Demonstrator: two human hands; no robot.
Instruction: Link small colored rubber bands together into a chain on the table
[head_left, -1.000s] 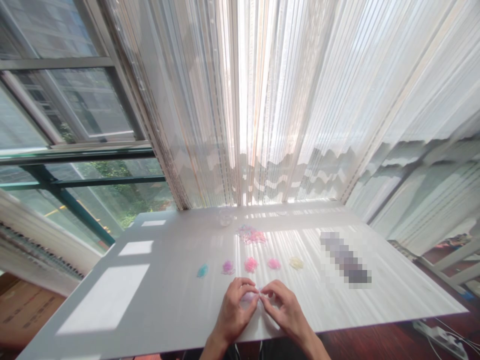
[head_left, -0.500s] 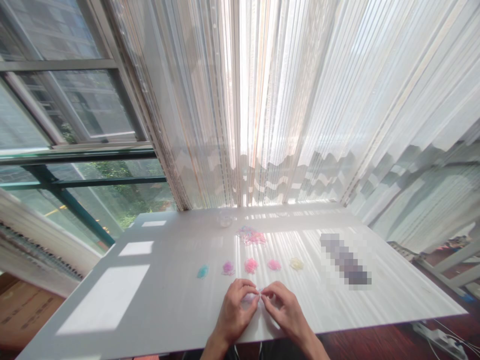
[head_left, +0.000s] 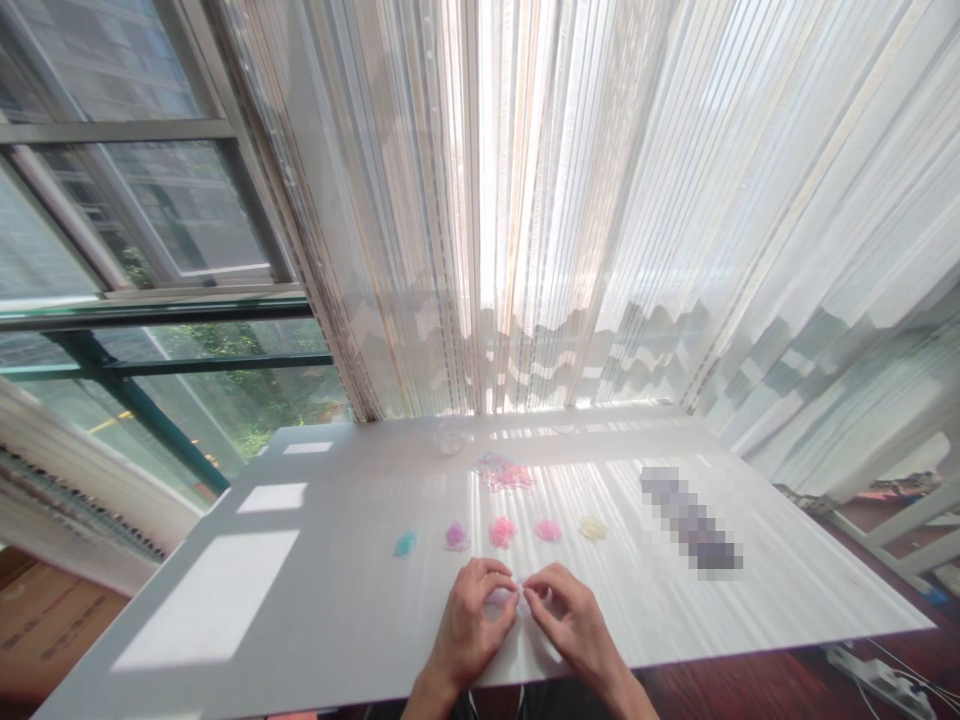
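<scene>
At the near middle of the counter (head_left: 360,600), the left hand (head_left: 466,612) and right hand (head_left: 576,612) meet almost tip to tip, each with thumb and forefinger pinched, it seems, on a small pale piece (head_left: 520,584) between them, too tiny to make out. A lilac patch (head_left: 499,596) shows through the curl of the left hand; whether held or lying beneath, I cannot tell. Just beyond, from left to right, sit teal (head_left: 406,543), purple (head_left: 456,536), coral (head_left: 502,531), pink (head_left: 548,530) and yellow piles (head_left: 592,528), with a mixed pile (head_left: 504,471) farther off. For so slight a piece, a soft pinch seems best, wrists low and steady, knuckles clear of the coral pile.
</scene>
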